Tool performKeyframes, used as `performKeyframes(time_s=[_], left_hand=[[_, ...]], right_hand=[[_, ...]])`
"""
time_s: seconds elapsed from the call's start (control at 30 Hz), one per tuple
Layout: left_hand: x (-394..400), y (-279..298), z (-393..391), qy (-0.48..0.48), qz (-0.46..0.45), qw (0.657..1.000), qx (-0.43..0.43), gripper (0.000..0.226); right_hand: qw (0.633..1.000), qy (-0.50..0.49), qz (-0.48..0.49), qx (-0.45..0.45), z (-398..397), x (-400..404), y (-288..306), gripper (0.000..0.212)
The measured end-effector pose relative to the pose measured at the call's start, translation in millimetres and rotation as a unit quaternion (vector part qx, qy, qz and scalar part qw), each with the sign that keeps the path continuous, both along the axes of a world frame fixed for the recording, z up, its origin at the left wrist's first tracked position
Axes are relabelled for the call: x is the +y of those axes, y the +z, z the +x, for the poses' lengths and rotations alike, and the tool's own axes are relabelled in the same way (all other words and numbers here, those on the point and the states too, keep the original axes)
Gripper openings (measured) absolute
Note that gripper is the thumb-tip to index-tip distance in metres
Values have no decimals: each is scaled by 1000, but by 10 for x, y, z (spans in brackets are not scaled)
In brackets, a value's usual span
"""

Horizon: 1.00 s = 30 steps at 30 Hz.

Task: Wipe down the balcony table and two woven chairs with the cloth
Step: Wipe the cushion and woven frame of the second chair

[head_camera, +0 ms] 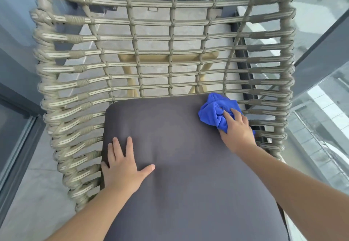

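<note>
The right hand (238,131) lies on the blue cloth (214,113), fingers bent over the bunched folds and pressing them down on the far right corner of the grey cushion (181,174); whether the thumb hooks under the cloth cannot be told; the left hand (122,167) is spread flat, fingers straight and thumb out, bracing the cushion near its left edge and holding nothing; the cloth sits ahead of and just left of the right hand, hard by the woven chair (75,82) where back meets right side; so the unwiped run of cushion lies to the left and toward the person, its long axis running from the chair back to the near edge; my judgement is that the next stroke would pull left across the back edge or draw back toward the body; the right hand is the one placed for it, the left well apart from the cloth; there is open cushion between the two hands, but the weave closes in behind and to the right, and the cloth could snag in its gaps; glass panels (321,23) stand beyond the chair on the right; no table is plainly in view.
</note>
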<state>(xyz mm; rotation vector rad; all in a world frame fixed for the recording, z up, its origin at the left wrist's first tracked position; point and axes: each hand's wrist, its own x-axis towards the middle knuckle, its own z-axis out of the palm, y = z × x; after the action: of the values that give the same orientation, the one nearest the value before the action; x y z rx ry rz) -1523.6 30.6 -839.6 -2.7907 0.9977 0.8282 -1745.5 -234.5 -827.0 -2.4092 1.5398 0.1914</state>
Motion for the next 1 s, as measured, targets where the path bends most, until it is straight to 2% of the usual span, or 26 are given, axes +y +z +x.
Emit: performKeyframes(time_s=[0.07, 0.23, 0.4, 0.5, 0.6, 0.8, 1.0], left_hand=[[-72, 6, -26, -7, 30, 1000, -4, 122], [-179, 21, -48, -18, 72, 997, -8, 122], [-216, 51, -63, -22, 102, 994, -11, 121], [-236, 60, -57, -18, 110, 994, -10, 121], [-253, 71, -67, -7, 109, 994, -5, 123], [-223, 89, -91, 12, 89, 996, -6, 123], [-173, 75, -86, 32, 51, 998, 4, 123]], right_hand=[[1000, -17, 23, 4, 42, -166, 45, 64], [992, -92, 73, -51, 100, -332, 58, 62], [999, -30, 24, -25, -164, 6, -18, 65], [999, 1, 14, -40, -456, 225, -47, 68], [998, 11, -8, -67, -798, 516, -96, 71], [991, -36, -50, -119, -1348, 1139, -141, 77], [991, -98, -40, -86, -1701, 1732, -97, 71]])
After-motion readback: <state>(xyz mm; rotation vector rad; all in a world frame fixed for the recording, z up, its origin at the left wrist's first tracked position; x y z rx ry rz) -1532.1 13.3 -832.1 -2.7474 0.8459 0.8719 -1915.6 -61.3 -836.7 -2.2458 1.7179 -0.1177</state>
